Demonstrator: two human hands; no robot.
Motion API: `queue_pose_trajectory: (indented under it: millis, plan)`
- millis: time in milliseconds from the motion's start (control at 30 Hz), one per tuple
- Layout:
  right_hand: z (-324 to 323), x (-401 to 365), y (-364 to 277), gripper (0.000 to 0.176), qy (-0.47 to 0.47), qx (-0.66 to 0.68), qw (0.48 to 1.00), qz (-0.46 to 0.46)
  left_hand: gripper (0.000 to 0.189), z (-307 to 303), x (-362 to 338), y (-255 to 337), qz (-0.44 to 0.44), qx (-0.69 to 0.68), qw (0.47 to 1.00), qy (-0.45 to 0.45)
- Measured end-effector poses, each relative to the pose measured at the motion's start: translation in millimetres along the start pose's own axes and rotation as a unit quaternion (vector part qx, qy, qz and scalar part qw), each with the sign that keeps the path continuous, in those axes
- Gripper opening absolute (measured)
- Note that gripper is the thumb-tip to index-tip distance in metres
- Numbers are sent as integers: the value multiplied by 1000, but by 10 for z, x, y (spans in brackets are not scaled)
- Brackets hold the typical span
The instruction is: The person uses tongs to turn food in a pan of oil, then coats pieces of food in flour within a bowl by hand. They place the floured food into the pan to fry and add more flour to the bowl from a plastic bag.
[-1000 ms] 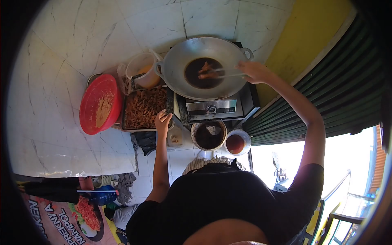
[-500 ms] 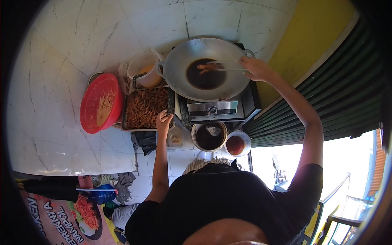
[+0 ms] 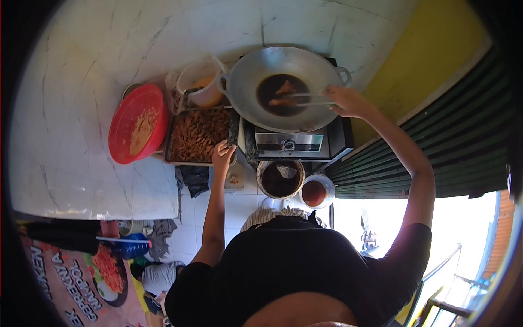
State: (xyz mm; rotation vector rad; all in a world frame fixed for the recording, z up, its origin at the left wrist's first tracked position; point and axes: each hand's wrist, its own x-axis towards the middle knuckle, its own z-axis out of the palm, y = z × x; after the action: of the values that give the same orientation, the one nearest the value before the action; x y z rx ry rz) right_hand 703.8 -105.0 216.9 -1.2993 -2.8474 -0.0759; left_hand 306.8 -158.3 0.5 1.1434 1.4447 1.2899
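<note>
A large metal wok (image 3: 245, 98) with dark liquid in its middle rests on a stove (image 3: 289, 143). My right hand (image 3: 347, 101) grips long tongs (image 3: 313, 99) at the wok's right edge. The tips of the tongs reach over the liquid, beside brown fried pieces (image 3: 284, 94); whether they pinch one is unclear. My left hand (image 3: 223, 152), fingers curled, is at the front right corner of a tray (image 3: 188, 162) heaped with brown fried pieces (image 3: 199, 135). What those fingers hold, if anything, is too small to tell.
Left of the tray is a red basin (image 3: 117, 133) with pale crumbly stuff. A white bucket (image 3: 204, 90) stands behind the tray. Below the stove are a dark-filled pot (image 3: 279, 180) and a small bucket (image 3: 315, 194). A slatted shutter (image 3: 425, 158) is at the right.
The view has shifted slightly. In the wok, a brown piece now lies apart from the tongs' tips, which are lower over the liquid. My left hand remains near the tray's corner.
</note>
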Motion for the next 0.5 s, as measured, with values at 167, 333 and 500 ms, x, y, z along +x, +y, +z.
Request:
queue_pose_trajectory:
  millis: [167,333,500]
  plan:
    - [-392,337,17,45,33,-15,999,-8,47,-100,-304,-44,-72,-74,994,19]
    - [-761,997,-325,45,41,-23,996,-72,37,-438,-968,-1264,-52,42,994,90]
    - [-626,1938,-742,46,-12,-35,981,-189,31,-792,-2216,-1980,-246,165,941,162]
